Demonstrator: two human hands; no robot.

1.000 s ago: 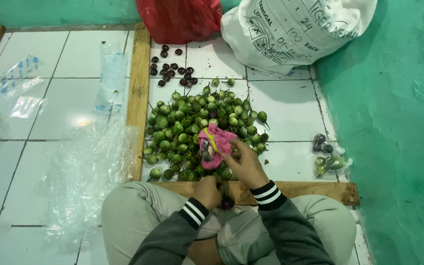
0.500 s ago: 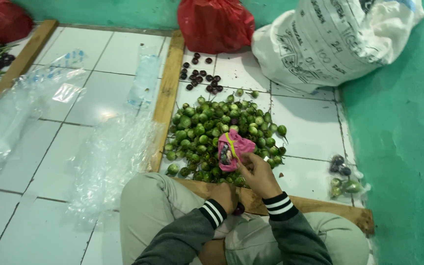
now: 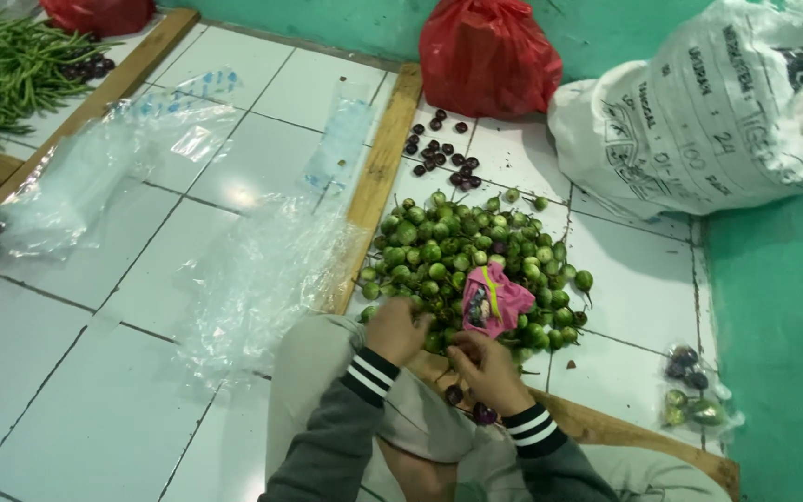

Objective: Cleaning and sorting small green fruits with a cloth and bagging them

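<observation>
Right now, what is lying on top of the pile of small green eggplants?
A crumpled pink bag lies on the green eggplant pile, near both hands. What the bag holds and covers is hidden.

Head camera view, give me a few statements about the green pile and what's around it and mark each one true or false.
1. Both hands, the left hand and the right hand, are at the near edge of the pile of small green round vegetables. True.
2. A pink packet lies on the pile. True.
3. The red plastic bag sits on the pile. False: it stands beyond the pile, against the green wall.
4. The small dark purple round pieces lie between the pile and the red plastic bag. True.
5. The large white sack is left of the wooden strip. False: it is on the right side, by the wall.
6. The long green beans are mixed into the pile. False: they lie far left.
</observation>
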